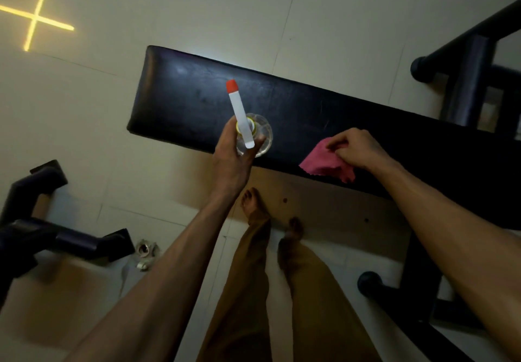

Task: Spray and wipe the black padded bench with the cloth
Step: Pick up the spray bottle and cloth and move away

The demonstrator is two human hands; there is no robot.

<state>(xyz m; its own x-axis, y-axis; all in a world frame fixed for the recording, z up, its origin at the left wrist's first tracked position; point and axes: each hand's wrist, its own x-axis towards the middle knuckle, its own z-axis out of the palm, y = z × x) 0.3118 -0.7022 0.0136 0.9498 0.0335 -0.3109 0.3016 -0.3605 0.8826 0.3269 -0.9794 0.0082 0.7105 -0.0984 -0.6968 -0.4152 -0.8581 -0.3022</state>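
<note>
The left hand (234, 153) is wrapped around the neck of a clear spray bottle (255, 136), seen from straight above; its white trigger head with an orange nozzle tip points away from the person, over the bench. The bottle hangs above the near edge of the black padded bench (282, 108), toward its left end. The fingers hide most of the bottle's neck, and whether a finger presses the trigger cannot be told.

The right hand (355, 147) is closed on a pink cloth (327, 161), pinching it from above. The cloth lies on the bench pad close to the near edge, right of the bottle and well apart from it; its lower corner reaches the pad's edge.

The bench runs diagonally from upper left to lower right, and its right end is lost in dark shadow. Dark metal frames (465, 74) stand beyond and beside it on the pale tiled floor (197, 9). Bare feet (253, 206) show below the bench edge.
</note>
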